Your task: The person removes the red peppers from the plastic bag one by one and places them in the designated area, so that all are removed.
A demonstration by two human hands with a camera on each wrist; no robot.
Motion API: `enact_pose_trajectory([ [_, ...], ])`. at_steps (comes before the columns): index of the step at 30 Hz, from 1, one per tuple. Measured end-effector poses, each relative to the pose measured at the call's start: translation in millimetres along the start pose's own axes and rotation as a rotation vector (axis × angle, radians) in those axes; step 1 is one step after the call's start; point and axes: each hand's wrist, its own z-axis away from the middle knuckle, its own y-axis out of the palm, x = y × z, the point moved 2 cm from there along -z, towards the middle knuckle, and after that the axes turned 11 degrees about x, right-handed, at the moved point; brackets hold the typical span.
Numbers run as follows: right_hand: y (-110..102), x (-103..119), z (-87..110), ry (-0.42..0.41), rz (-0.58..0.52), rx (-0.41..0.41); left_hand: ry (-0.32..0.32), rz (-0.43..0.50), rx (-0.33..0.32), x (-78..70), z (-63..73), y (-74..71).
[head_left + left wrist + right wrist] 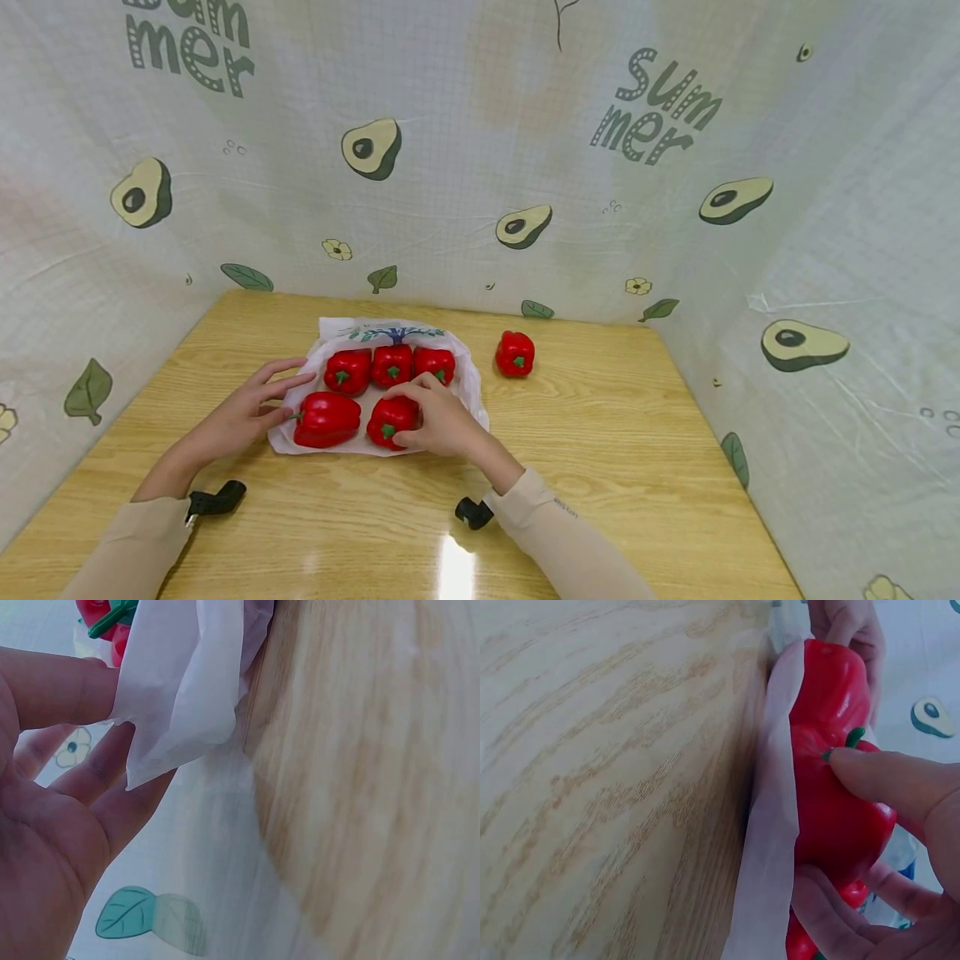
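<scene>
A white bag lies on its side with several red bell peppers in it, a row of three at the back and two in front. My right hand grips the front right bell pepper, thumb beside its green stem in the right wrist view and fingers around its side. At the bag's left edge, my left hand pinches the thin white material between thumb and fingers. Close to those fingers lies the front left bell pepper, its stem pointing left.
Outside the bag, one more red bell pepper stands on the wooden table to the right. A white cloth printed with avocados hangs behind and along both sides. Black camera mounts stick out from both wrists.
</scene>
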Motion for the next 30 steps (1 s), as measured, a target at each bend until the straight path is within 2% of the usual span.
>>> enact_pose_trajectory([
  [6, -1.3, 0.7, 2.5, -0.021, 0.042, -0.001, -0.011, 0.002, 0.001, -0.1, 0.3, 0.0],
  [13, -9.9, -2.0, 8.1, -0.027, -0.003, 0.013, -0.017, 0.014, 0.004, -0.8, 0.5, 0.1],
  [22, -27.4, -7.7, 17.6, -0.054, 0.005, 0.006, -0.016, 0.013, 0.000, -0.7, 0.9, 0.1],
  [30, -54.0, -19.4, 44.5, -0.047, -0.013, -0.013, -0.025, 0.016, -0.001, -0.5, 1.7, -0.4],
])
